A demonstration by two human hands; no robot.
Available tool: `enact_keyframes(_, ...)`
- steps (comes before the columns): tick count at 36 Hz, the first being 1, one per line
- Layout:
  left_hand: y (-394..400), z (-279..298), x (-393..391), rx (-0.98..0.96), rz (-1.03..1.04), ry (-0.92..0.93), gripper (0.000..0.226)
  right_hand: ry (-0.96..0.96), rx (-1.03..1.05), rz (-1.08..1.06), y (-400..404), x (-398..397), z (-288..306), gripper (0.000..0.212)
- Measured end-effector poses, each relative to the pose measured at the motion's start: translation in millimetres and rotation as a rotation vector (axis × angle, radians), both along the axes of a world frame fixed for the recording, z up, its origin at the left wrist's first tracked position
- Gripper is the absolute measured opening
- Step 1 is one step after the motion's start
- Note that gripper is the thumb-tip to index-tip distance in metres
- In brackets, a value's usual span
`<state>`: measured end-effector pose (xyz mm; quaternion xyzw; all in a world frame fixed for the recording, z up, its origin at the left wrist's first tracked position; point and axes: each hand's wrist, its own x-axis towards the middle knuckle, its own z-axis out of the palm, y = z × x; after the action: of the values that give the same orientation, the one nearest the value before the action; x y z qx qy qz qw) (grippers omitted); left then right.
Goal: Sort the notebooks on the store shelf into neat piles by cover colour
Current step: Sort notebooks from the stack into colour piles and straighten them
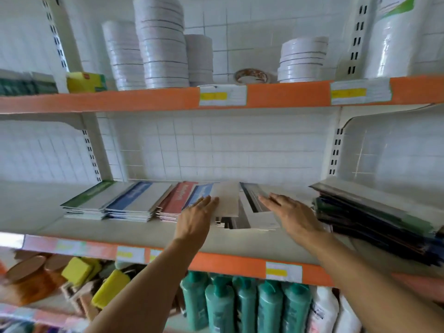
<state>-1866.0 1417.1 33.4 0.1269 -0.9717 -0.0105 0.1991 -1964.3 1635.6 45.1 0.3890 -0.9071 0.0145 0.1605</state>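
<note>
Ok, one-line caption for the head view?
Both hands, left and right, rest flat on unsorted notebooks beside green, blue and red piles.

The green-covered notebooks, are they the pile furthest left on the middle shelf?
Yes. The green-covered pile sits at the left end of the row, with the blue-covered pile next to it.

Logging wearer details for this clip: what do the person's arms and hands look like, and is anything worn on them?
Both forearms are bare, with no sleeves, watch or gloves in view. The left hand has a thin, pale ring on one finger. The right hand shows no ring or other jewellery that can be made out through the motion blur.
</note>
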Motion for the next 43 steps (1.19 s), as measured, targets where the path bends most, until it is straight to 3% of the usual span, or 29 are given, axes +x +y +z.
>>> enact_keyframes(7,-70,-19,16,0.056,-0.059,0.159,0.059,0.01,-0.097,0.043,-52,-8,-45,0.07)
enact_keyframes(17,-117,-36,16,-0.014,0.016,0.171,0.05,-0.211,0.227,0.004,-81,-23,-57,0.061)
enact_keyframes(24,-135,-31,16,-0.008,0.021,0.266,0.054,-0.169,0.249,-0.021,-100,-36,-56,0.059)
enact_keyframes(30,-172,-38,20,-0.16,0.057,0.227,0.051,-0.07,0.203,-0.088,-115,-39,-63,0.062)
enact_keyframes(36,-206,-44,29,-0.178,0.075,0.278,0.039,-0.097,0.208,-0.181,-135,-34,-62,0.055)
enact_keyframes(43,-254,-54,24,-0.221,0.037,0.291,0.044,-0.133,0.193,-0.332,-161,-24,-59,0.051)
